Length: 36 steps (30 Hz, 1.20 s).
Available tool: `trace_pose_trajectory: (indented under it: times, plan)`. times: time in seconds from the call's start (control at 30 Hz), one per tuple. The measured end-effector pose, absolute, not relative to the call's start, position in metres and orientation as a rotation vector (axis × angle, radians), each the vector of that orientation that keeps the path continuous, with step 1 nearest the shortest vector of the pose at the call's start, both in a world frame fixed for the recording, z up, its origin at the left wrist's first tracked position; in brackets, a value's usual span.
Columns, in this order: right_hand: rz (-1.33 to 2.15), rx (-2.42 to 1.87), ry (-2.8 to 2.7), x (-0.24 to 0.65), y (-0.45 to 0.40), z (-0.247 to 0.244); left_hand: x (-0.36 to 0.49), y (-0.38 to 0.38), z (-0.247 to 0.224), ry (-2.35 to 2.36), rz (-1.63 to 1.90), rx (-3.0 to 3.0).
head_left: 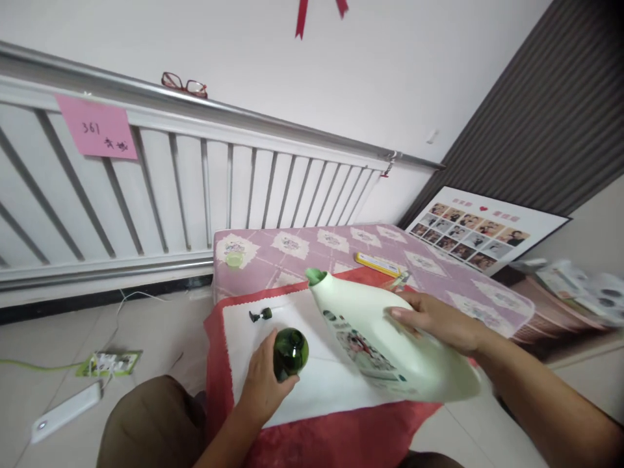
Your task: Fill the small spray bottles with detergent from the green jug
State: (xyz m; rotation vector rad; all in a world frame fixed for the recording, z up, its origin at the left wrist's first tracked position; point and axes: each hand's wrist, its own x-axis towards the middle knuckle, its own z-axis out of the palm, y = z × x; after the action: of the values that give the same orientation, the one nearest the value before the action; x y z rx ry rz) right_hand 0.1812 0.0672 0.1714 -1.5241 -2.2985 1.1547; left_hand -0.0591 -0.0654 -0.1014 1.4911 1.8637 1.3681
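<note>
While tilted, white jug [390, 344] in right hand [439, 320], left hand [263, 383] gripping green bottle [290, 353]

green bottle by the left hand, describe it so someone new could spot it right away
Start at the low table in front of the radiator, then the white cloth at its near end. There the left hand grips a small green bottle, dark, glossy and open-mouthed, unlike the big pale jug tilted beside it.

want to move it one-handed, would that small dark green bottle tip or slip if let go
The small dark green glossy bottle looks slick, so it might slip. It seems narrow and open-topped, steadied by the left hand, so it could tip and spill. Probably light.
</note>
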Motion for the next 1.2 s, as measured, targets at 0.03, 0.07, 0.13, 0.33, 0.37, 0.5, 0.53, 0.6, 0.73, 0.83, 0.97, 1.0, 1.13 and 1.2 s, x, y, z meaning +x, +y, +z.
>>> trace_pose_trajectory:
  times: [0.03,0.07,0.13,0.33,0.37,0.5,0.53,0.6,0.73,0.83,0.97,1.0,1.13,1.2]
  plan:
    - [1.125,-1.54,-2.223,0.181,0.071,0.163,-0.059,-0.065,-0.103,1.879,1.371,1.495]
    - [1.075,-1.551,-2.157,0.18,0.075,0.154,-0.058,-0.065,-0.105,1.894,1.371,1.5]
    - [0.922,-1.522,-2.019,0.176,0.083,0.133,-0.058,-0.064,-0.109,1.916,1.365,1.518]
    - [0.642,-1.344,-1.707,0.151,0.114,0.055,-0.06,-0.064,-0.115,1.838,1.438,1.537]
    - [0.63,-1.328,-1.668,0.145,0.119,0.042,-0.06,-0.065,-0.114,1.812,1.467,1.517]
    - [0.621,-1.302,-1.57,0.129,0.129,0.002,-0.064,-0.071,-0.105,1.687,1.539,1.489]
    - [0.627,-1.302,-1.563,0.128,0.13,-0.005,-0.065,-0.071,-0.103,1.666,1.555,1.471]
    - [0.639,-1.307,-1.562,0.128,0.128,-0.014,-0.066,-0.071,-0.1,1.646,1.6,1.39]
    - [0.665,-1.244,-1.588,0.14,0.117,-0.019,-0.064,-0.068,-0.097,1.649,1.699,1.153]
    - [0.611,-1.126,-1.548,0.156,0.101,-0.023,-0.067,-0.069,-0.09,1.662,1.78,1.016]
    - [0.485,-0.951,-1.532,0.176,0.076,-0.031,-0.086,-0.06,-0.073,1.837,1.782,1.225]
    - [0.456,-0.905,-1.582,0.178,0.069,-0.031,-0.094,-0.053,-0.07,1.933,1.702,1.355]
    - [0.34,-0.667,-1.854,0.174,0.051,-0.02,-0.12,-0.011,-0.064,2.278,1.133,1.716]
    - [0.322,-0.562,-1.935,0.169,0.045,-0.016,-0.127,0.008,-0.066,2.319,1.008,1.745]
